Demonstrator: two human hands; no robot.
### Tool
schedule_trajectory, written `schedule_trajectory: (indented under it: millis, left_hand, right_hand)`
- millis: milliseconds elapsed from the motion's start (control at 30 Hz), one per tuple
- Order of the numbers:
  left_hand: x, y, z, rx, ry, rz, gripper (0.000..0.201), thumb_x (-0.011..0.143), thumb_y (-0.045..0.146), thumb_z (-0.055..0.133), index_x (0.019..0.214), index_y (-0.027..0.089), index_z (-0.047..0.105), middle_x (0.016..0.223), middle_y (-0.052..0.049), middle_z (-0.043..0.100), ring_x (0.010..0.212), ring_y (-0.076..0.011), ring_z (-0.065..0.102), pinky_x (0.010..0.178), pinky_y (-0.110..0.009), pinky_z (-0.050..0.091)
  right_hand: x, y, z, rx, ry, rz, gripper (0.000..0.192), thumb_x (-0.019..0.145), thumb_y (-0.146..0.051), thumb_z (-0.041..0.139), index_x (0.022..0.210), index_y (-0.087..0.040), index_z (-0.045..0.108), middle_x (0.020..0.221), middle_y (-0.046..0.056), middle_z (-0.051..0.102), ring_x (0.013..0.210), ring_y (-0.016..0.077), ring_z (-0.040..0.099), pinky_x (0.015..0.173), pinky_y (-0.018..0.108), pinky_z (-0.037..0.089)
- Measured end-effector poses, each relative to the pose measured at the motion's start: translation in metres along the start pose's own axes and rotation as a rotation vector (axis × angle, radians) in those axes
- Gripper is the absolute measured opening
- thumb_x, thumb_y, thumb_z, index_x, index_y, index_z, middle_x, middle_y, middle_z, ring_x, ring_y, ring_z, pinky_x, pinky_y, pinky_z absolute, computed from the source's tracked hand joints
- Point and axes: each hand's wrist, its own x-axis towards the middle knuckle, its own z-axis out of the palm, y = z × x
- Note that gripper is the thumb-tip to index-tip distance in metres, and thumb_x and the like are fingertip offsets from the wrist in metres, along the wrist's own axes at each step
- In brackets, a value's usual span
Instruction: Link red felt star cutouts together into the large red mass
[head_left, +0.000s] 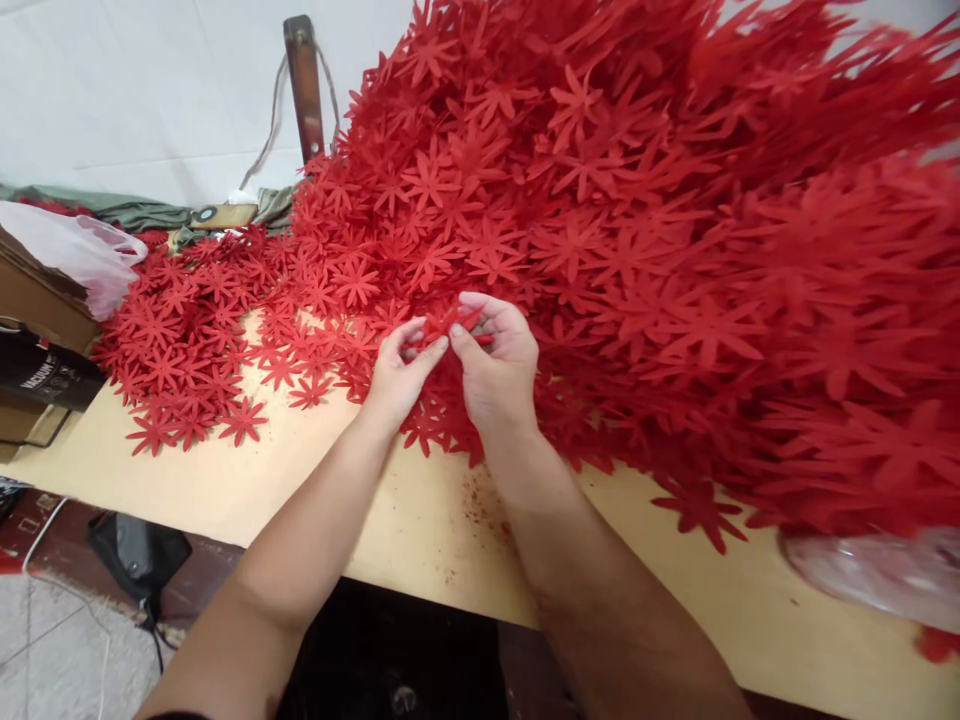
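Both my hands meet at the centre of the view, over the near edge of the big heap. My left hand [396,372] and my right hand [496,368] pinch the same small red star-shaped cut-out flower [450,322] between them. It sits at the fingertips, at about twelve o'clock from both wrists.

My left thumb and forefinger are pressed together on the flower's left side. My right thumb closes on it from the right, and the other right fingers curl over its top. Neither hand is spread. Whether I hold one flower or a few stuck together, I cannot tell.

The flower looks folded or bunched, with its long axis running roughly from nine o'clock to three o'clock, from one hand to the other. Both hands touch it, so neither is nearer. The right hand covers more of it.

The great mound of red star-shaped cut-out flowers [645,240] rises from twelve round to three o'clock of my hands, touching them from behind. A flatter spread of loose red flowers [187,340] lies at nine to ten o'clock on the pale yellow wooden tabletop [225,480]. A brown wooden post [305,85] stands at eleven o'clock, and a clear plastic bag [877,575] lies at four o'clock.
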Motion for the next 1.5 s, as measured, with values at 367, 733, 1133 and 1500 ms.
schedule_trajectory:
  millis: [367, 733, 1133, 1500]
  left_hand:
    - [0.000, 0.003, -0.001, 0.000, -0.060, -0.042, 0.014, 0.065, 0.015, 0.071, 0.068, 0.016, 0.057, 0.064, 0.006, 0.059, 0.060, -0.0043, 0.052, 0.069, -0.018, 0.043]
    - [0.000, 0.001, -0.003, -0.015, -0.147, -0.139, 0.023, 0.061, 0.027, 0.075, 0.074, 0.017, 0.060, 0.075, 0.002, 0.065, 0.065, -0.0087, 0.058, 0.064, -0.022, 0.046]
    - [0.004, -0.005, -0.003, 0.012, -0.083, -0.060, 0.026, 0.061, 0.030, 0.076, 0.074, 0.018, 0.056, 0.062, 0.005, 0.062, 0.051, -0.0077, 0.055, 0.055, -0.022, 0.044]
    - [0.004, -0.004, -0.002, 0.082, -0.044, -0.007, 0.024, 0.061, 0.028, 0.076, 0.070, 0.017, 0.056, 0.056, 0.007, 0.059, 0.050, -0.0055, 0.051, 0.057, -0.019, 0.041]
  right_hand:
    - [0.002, 0.006, 0.000, 0.086, 0.103, 0.036, 0.015, 0.074, -0.033, 0.055, 0.083, -0.021, 0.053, 0.082, 0.001, 0.060, 0.074, 0.0128, 0.057, 0.073, 0.030, 0.050]
    - [0.002, 0.000, -0.001, 0.008, 0.103, -0.002, 0.014, 0.077, -0.033, 0.054, 0.081, -0.020, 0.053, 0.076, 0.000, 0.059, 0.070, 0.0116, 0.057, 0.069, 0.028, 0.051]
    - [0.018, 0.013, -0.018, 0.007, 0.204, -0.033, 0.016, 0.081, -0.037, 0.049, 0.083, -0.021, 0.049, 0.076, 0.001, 0.056, 0.070, 0.0131, 0.058, 0.070, 0.032, 0.052]
    - [0.013, 0.004, -0.019, -0.104, 0.116, -0.033, 0.038, 0.076, -0.043, 0.058, 0.105, -0.018, 0.060, 0.111, 0.010, 0.060, 0.101, 0.0186, 0.058, 0.089, 0.037, 0.050]
